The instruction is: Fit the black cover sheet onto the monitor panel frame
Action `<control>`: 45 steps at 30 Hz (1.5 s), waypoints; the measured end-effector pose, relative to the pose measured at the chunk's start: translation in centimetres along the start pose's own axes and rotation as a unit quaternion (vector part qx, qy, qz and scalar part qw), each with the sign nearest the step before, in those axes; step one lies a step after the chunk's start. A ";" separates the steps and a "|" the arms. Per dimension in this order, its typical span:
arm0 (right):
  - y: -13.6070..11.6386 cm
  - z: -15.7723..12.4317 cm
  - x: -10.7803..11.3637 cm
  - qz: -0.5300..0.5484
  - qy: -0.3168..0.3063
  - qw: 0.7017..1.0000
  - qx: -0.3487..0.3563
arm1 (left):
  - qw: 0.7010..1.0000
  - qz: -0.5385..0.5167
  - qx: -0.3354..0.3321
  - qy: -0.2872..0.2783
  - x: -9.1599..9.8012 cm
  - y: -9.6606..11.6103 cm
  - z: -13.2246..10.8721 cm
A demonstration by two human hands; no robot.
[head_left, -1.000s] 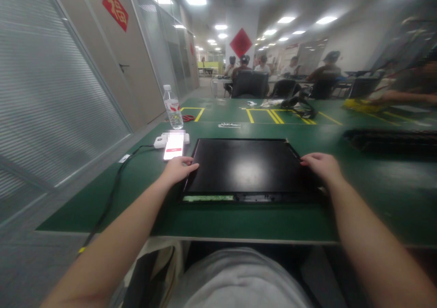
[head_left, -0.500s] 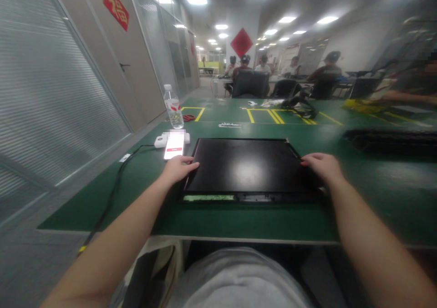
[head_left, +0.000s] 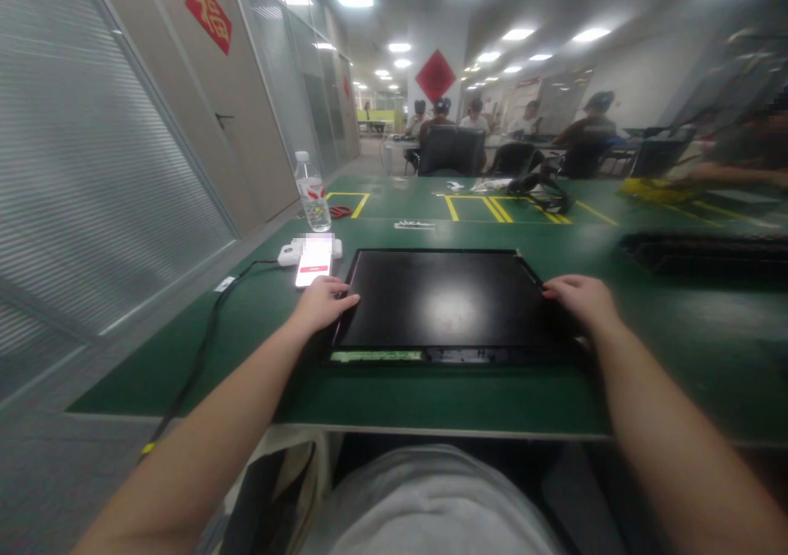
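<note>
A black flat display panel [head_left: 406,300] lies face up on the green table [head_left: 443,399], a ceiling light mirrored in its surface. Along its near edge a strip of green circuit board [head_left: 377,356] shows beside a dark section. My left hand [head_left: 321,303] grips the panel's left edge, thumb on top, the other fingers partly hidden at the side. On the opposite edge my right hand [head_left: 582,300] holds the panel near its upper right corner, fingers bent and partly out of sight. Just beyond my left hand is a phone [head_left: 313,272] with a lit screen.
A water bottle [head_left: 313,198] stands behind a white power strip [head_left: 288,254], whose black cable [head_left: 206,341] runs off the table's left side. Red-handled scissors [head_left: 341,211] lie near the bottle. A long black object [head_left: 707,255] is at right. People sit farther back.
</note>
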State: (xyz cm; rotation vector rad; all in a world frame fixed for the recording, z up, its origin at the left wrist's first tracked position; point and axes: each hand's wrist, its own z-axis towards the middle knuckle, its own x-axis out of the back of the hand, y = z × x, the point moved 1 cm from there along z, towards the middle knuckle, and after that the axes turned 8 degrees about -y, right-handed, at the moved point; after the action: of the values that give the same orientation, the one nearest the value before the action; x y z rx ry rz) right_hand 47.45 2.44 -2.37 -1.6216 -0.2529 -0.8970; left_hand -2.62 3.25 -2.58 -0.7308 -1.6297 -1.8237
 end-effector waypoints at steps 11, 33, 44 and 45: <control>0.0 0.1 -0.1 0.003 0.009 1.000 0.000 | 0.991 0.126 -0.023 -0.035 -0.1 -0.3 0.1; 0.7 0.8 -0.2 -0.004 0.015 1.000 0.005 | 0.987 0.152 -0.019 -0.046 -0.1 -0.3 0.2; 0.5 0.6 -0.1 0.003 0.008 1.000 0.001 | 0.987 0.153 -0.034 -0.044 -0.1 -0.4 0.3; 0.5 0.6 -0.1 0.003 0.008 1.000 0.002 | 0.987 0.151 -0.033 -0.043 -0.1 -0.4 0.3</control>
State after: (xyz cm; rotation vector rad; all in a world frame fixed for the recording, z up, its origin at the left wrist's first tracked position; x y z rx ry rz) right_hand 47.95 2.85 -2.77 -1.6090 -0.2388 -0.9046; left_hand -2.79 3.57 -2.88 -1.0391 -1.4260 -1.6523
